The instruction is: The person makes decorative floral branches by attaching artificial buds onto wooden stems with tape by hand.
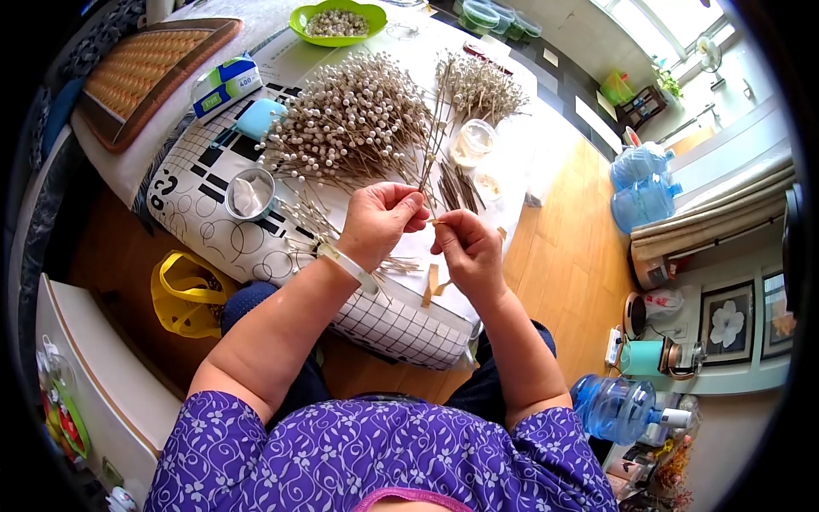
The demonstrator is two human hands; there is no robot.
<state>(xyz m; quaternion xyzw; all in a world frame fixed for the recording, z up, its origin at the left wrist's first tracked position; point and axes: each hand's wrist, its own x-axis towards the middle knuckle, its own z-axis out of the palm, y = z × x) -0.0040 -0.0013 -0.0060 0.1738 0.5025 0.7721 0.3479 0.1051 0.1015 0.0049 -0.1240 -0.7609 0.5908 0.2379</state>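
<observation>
My left hand (382, 224) pinches the lower end of a thin brown stem bunch (428, 145), which rises away from me over the table. Close to its right, my right hand (471, 254) is closed, thumb and finger on a narrow brown tape strip (437, 222) beside the stems. More brown tape (432, 285) hangs below that hand. Beyond my hands lies a large pile of white-beaded stems (350, 115), with a smaller pile (483, 87) to its right. Short dark sticks (461, 189) and loose pale-tipped stems (305, 218) lie nearby.
On the patterned tablecloth (192, 192) stand a tin with white contents (251, 194), a clear tub (473, 143), a blue case (260, 119), a tissue pack (226, 85) and a green bowl of beads (337, 24). A yellow bag (183, 294) sits left of my legs; water bottles (641, 200) stand right.
</observation>
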